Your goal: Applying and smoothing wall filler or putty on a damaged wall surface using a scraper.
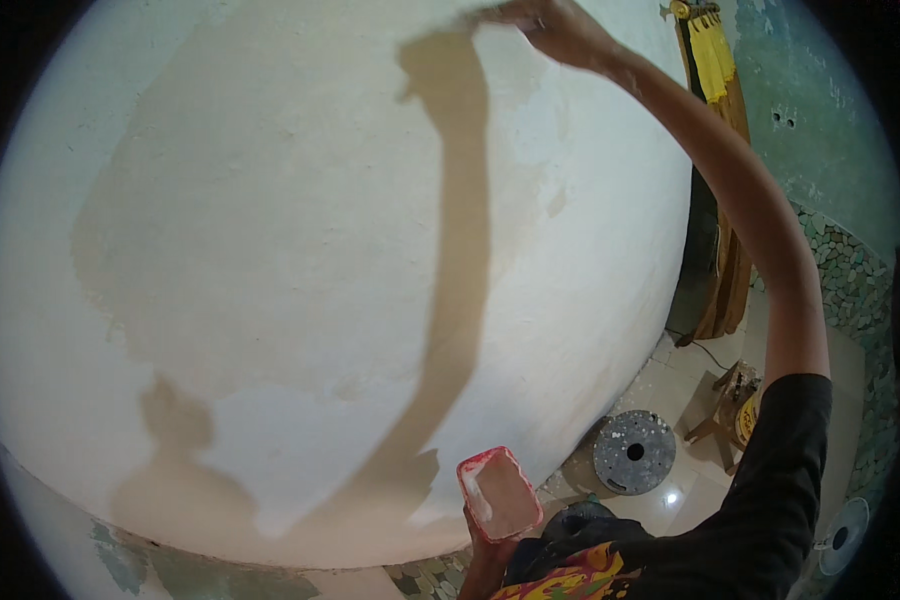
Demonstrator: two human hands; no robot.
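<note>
My right hand (555, 28) is raised high against the large white wall (310, 250), its arm stretched out from a dark sleeve. Its fingers look bent around something thin and dark at the wall, but blur and the picture's upper edge keep me from telling what. Low in front of my body, my left hand (483, 553) grips a rectangular red-rimmed tub (460, 480) from beneath. Pale, smooth paste (505, 495) lies inside the tub, with a whiter smear along one side. Damp-looking beige patches cover much of the wall, and the shadow of my arm crosses them.
A round grey speckled disc (635, 453) with a central hole sits on the tiled floor (685, 395). Beyond it are a small wooden stool (715, 425) and a yellow bucket (748, 415). A wooden doorway with a yellow cloth (712, 60) borders the wall at right.
</note>
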